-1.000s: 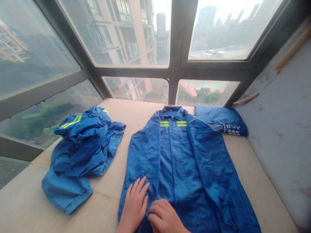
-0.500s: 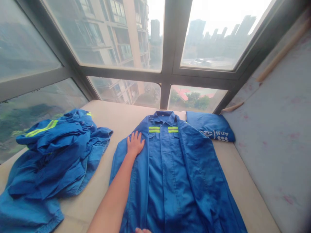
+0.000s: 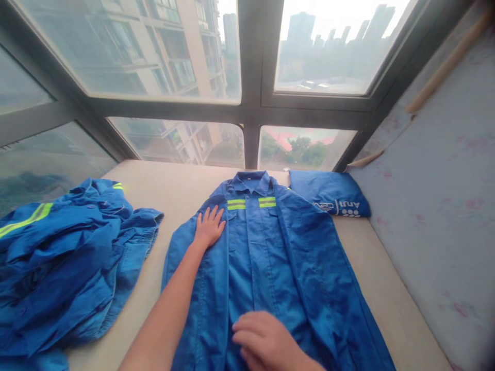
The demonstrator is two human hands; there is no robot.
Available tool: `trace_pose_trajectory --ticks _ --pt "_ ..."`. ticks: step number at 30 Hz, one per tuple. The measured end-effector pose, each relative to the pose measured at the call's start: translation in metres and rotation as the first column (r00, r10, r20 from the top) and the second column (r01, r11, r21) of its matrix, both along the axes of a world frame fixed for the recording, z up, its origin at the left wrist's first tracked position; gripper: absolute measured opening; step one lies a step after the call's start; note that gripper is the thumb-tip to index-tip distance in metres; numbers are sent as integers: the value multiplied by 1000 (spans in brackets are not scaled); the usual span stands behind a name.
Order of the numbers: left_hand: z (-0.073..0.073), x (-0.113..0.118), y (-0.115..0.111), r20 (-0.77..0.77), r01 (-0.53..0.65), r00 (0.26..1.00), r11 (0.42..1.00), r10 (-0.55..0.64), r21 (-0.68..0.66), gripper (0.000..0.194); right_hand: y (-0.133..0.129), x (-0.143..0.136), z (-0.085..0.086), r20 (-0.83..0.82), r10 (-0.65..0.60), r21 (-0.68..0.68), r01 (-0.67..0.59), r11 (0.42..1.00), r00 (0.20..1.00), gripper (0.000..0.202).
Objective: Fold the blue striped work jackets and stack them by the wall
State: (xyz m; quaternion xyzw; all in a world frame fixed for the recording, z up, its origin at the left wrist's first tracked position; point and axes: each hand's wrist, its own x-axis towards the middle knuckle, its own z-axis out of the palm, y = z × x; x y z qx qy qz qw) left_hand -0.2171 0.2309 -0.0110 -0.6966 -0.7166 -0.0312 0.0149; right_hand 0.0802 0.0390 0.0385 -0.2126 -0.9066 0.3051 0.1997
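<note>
Resting flat near the shoulder, your left hand [image 3: 210, 226] lies on the upper part of the sleeve [image 3: 212, 288], in the middle of the frame. A second ago it was down low on that same sleeve. Your right hand [image 3: 266, 337] has come back into sight at the bottom middle, where only its fingertips showed half a second ago. To me, this means the sleeve is being made flat, and it looks quite neat along the front.

Your left fingers are spread wide and hold nothing. Your right fingers are bent and blurry over the low part of the jacket; I can't tell if they touch it or pinch it.

The blue jacket [image 3: 258, 268] lies on the pale flat top [image 3: 170, 178], from the middle of the frame down to the bottom edge, with its collar [image 3: 252, 181] away from you.

Its chest pockets [image 3: 274, 226] have flaps, so you can't see inside. A folded blue thing [image 3: 315, 186] lies at the right; you can't tell if it's a bag. A messy pile of blue clothes [image 3: 73, 263] sits at the lower left.
</note>
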Motion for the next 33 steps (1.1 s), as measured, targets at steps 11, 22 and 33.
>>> trace_pose_trajectory --ticks 11,22,33 --pt "-3 -4 1 -15 8 1000 1000 -8 -6 57 267 95 -23 288 -684 580 446 682 671 50" --pt "23 23 -51 3 44 999 993 -45 110 49 153 116 -30 204 -604 507 445 738 770 49" --pt "6 76 -245 -21 32 999 998 -31 60 52 20 141 -55 291 -541 418 404 814 789 52"
